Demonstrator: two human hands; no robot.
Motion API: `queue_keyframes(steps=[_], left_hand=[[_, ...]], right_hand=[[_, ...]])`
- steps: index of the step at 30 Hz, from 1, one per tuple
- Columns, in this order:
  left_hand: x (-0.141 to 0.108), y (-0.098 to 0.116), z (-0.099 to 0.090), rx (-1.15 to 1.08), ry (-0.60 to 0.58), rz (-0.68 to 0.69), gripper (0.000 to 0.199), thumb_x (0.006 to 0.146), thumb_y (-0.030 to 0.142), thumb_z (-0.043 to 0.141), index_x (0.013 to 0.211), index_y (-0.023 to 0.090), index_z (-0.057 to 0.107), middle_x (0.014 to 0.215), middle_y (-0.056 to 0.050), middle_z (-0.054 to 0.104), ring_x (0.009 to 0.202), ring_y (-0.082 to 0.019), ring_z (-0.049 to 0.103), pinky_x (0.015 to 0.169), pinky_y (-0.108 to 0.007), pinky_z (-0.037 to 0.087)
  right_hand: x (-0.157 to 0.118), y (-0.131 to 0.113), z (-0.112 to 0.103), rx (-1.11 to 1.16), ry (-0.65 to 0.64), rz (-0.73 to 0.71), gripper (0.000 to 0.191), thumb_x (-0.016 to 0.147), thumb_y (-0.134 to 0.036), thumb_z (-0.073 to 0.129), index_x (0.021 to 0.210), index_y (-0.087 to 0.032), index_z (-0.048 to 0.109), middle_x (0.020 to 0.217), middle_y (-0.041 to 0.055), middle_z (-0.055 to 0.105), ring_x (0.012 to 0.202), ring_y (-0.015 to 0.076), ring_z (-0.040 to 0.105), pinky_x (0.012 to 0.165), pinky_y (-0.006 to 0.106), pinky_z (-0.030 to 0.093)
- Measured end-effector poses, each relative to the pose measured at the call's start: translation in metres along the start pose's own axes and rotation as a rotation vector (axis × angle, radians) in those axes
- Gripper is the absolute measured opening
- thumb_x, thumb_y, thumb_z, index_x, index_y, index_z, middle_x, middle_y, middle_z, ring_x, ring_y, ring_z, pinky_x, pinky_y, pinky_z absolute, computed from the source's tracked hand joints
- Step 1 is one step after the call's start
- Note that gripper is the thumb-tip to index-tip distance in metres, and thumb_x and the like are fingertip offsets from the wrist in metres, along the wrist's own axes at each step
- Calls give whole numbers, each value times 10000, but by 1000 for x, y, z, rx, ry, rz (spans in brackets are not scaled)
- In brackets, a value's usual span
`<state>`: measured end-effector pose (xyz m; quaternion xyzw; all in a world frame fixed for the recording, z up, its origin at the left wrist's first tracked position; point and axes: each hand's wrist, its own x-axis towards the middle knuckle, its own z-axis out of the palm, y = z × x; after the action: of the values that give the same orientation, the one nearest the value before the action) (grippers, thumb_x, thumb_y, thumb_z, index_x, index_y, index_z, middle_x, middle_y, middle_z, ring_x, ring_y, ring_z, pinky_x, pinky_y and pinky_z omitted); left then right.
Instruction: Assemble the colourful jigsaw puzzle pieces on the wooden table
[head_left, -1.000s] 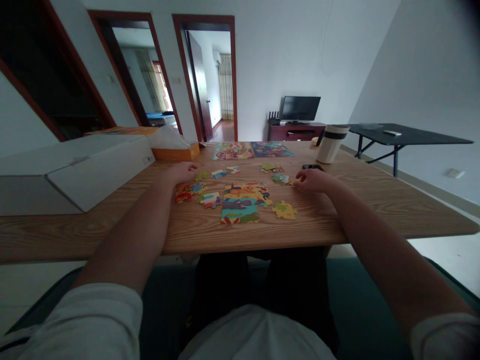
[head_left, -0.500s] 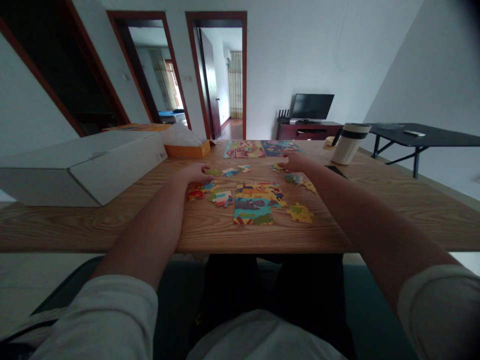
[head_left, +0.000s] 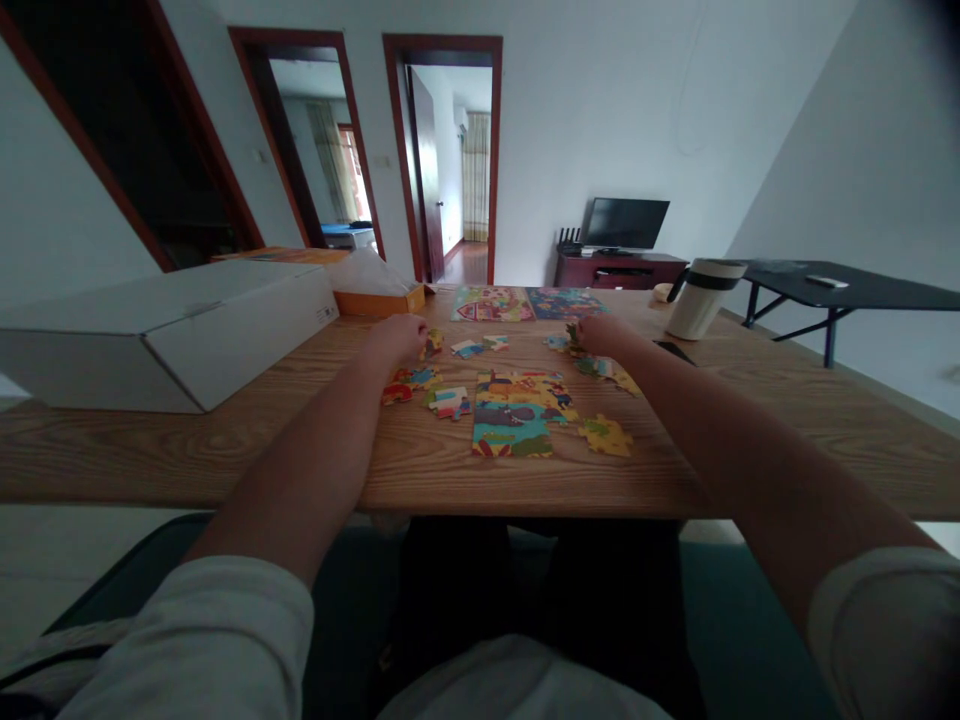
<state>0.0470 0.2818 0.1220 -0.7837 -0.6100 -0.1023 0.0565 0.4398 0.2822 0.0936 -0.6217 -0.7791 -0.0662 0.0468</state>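
On the wooden table lies a partly joined jigsaw puzzle (head_left: 514,415) with a grey hippo on it. Beyond its left corner, my left hand (head_left: 403,340) is closed on a yellowish puzzle piece (head_left: 433,344), tilted up off the table. My right hand (head_left: 602,334) pinches a dark green puzzle piece (head_left: 574,338), also raised on edge. Loose pieces lie around the joined part: red and blue ones (head_left: 411,380), a striped cluster (head_left: 450,402), pale blue pieces (head_left: 467,349), and yellow pieces (head_left: 606,435) at the right.
Two finished picture panels (head_left: 491,303) lie at the back. A long white box (head_left: 165,325) and an orange tissue box (head_left: 382,300) stand at the left. At the right are a white mug (head_left: 703,300) and a dark phone (head_left: 673,351).
Both hands have closed and lifted a puzzle piece each from the table. The left hand has turned its fingers in around its piece. The view has tilted slightly.
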Motion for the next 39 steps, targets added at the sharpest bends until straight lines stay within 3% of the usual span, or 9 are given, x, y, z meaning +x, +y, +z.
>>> queue_keyframes(steps=[4,7,12,18,22,30,33,39], left_hand=[[-7,4,-3,-212,-83,-16,312,955,333,498,1074,170,737,823,-86,739,750,-226,695,674,-272,477],[-12,13,-3,-397,-122,41,335,971,380,501,1122,174,717,747,-52,722,636,-181,674,590,-241,466],[-15,26,1,-525,-145,143,303,937,388,576,1109,185,721,931,-60,747,654,-151,685,573,-222,483],[-20,38,5,-600,-210,143,306,946,391,580,1136,194,718,781,-43,731,639,-157,689,583,-233,512],[-24,43,1,-606,-231,143,281,945,314,583,1153,178,714,815,-52,742,659,-161,706,591,-234,523],[-26,48,2,-870,-292,59,418,900,239,656,1312,181,610,1071,-106,748,805,-175,740,702,-271,586],[-25,49,6,-891,-287,60,415,849,222,713,1259,201,645,1073,-89,748,838,-180,740,743,-287,594],[-22,51,14,-910,-335,112,113,865,226,687,964,171,686,950,-74,760,827,-174,730,775,-299,599]], right_hand=[[-21,5,-7,-36,74,138,388,993,-313,410,1032,-132,750,1060,193,738,976,309,687,835,369,477],[-37,5,-5,20,154,199,412,1009,-355,377,1010,-157,739,1041,166,744,933,282,680,782,327,457],[-54,7,-6,106,170,155,403,1002,-343,373,871,-172,715,901,130,745,784,241,646,679,305,414],[-54,3,-7,181,165,77,372,988,-336,393,806,-183,679,779,72,707,677,183,574,612,286,361],[-51,-2,-3,164,148,54,318,953,-318,445,765,-175,658,750,65,682,654,170,539,592,288,329],[-49,2,5,252,145,65,261,935,-315,489,861,-169,692,801,57,706,699,174,574,621,271,368],[-50,1,5,277,135,69,258,945,-338,512,889,-170,700,821,65,718,696,175,593,630,269,385],[-52,-2,4,312,170,74,219,933,-280,549,1027,-163,708,952,108,750,777,203,656,701,280,447]])
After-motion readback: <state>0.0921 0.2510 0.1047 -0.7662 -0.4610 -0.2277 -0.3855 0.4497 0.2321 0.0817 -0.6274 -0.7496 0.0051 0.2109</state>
